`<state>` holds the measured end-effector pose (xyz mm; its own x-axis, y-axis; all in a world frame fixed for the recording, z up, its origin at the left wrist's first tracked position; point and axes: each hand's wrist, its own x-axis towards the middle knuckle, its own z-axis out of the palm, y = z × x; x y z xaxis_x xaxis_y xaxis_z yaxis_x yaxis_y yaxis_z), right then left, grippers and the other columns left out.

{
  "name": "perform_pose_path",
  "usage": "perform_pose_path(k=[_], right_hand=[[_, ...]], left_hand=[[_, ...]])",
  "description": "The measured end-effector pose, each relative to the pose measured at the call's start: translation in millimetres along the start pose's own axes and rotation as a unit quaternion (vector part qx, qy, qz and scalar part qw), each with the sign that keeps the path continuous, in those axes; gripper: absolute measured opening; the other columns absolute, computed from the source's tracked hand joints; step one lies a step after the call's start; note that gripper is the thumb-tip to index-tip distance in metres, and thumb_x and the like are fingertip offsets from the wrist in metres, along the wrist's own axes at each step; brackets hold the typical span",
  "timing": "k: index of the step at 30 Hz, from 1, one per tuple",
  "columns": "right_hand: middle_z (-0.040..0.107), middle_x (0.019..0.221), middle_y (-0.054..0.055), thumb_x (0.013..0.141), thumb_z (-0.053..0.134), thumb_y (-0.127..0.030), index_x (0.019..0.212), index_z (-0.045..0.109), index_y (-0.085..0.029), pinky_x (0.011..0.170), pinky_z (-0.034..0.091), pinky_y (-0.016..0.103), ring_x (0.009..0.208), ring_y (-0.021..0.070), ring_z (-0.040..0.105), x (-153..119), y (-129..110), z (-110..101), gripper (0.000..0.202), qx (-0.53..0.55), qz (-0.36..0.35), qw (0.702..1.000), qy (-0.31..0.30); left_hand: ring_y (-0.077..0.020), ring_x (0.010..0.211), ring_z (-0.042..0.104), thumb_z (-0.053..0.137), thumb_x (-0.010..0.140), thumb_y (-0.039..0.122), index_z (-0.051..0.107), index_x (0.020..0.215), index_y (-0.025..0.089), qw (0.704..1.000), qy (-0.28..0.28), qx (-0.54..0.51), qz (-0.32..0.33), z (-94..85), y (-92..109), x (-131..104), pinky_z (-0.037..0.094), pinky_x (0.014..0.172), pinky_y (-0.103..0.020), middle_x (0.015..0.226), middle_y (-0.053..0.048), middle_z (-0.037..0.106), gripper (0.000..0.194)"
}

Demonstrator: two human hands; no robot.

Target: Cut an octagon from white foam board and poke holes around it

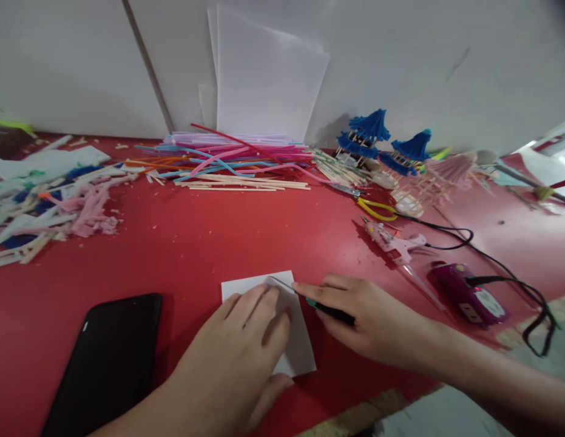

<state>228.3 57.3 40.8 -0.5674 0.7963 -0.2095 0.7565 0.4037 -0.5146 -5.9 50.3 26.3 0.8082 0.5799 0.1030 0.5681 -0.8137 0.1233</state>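
Note:
A small sheet of white paper (pixel 300 346) lies on the red tabletop in front of me. My left hand (pixel 241 328) rests over it, fingers stretched out and pressing it down; the palm hides much of the sheet. In my right hand (pixel 355 315) is a craft knife (pixel 330 311) with a black and green handle. Its thin blade points up and left, lying across the paper's upper part just beyond my left fingertips. Whether the blade tip touches the paper I cannot tell.
A black phone (pixel 109 358) lies left. To the right are a pink glue gun (pixel 394 243), a purple power box (pixel 468 294) with black cables, and yellow-handled scissors (pixel 377 209). Coloured pipe cleaners (pixel 246 155), blue-roofed models (pixel 364 133) and leaning white sheets (pixel 268 73) stand along the wall.

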Motion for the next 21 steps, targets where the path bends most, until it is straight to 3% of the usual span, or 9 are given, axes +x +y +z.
perform_pose_path(k=[10, 21], right_hand=[[0.063, 0.091, 0.009, 0.087, 0.044, -0.011, 0.141, 0.050, -0.019, 0.073, 0.051, 0.037, 0.082, 0.0218, 0.063, 4, -6, -3, 0.055, -0.012, 0.013, 1.000, -0.011], [0.068, 0.098, 0.015, 0.089, 0.041, -0.012, 0.140, 0.050, -0.011, 0.070, 0.054, 0.039, 0.081, 0.0247, 0.066, 3, -19, 1, 0.053, -0.081, 0.001, 0.997, 0.007]], left_hand=[[-0.0372, 0.113, 0.059, 0.071, 0.074, 0.055, 0.063, 0.121, 0.008, 1.000, -0.012, -0.016, 0.011, -6.8, -10, 1, 0.054, 0.090, -0.050, 0.124, -0.017, 0.065, 0.067], [-0.0387, 0.115, 0.056, 0.075, 0.070, 0.056, 0.061, 0.121, 0.012, 0.998, -0.008, -0.055, -0.022, -1.0, -9, -3, 0.052, 0.091, -0.053, 0.127, -0.017, 0.061, 0.068]])
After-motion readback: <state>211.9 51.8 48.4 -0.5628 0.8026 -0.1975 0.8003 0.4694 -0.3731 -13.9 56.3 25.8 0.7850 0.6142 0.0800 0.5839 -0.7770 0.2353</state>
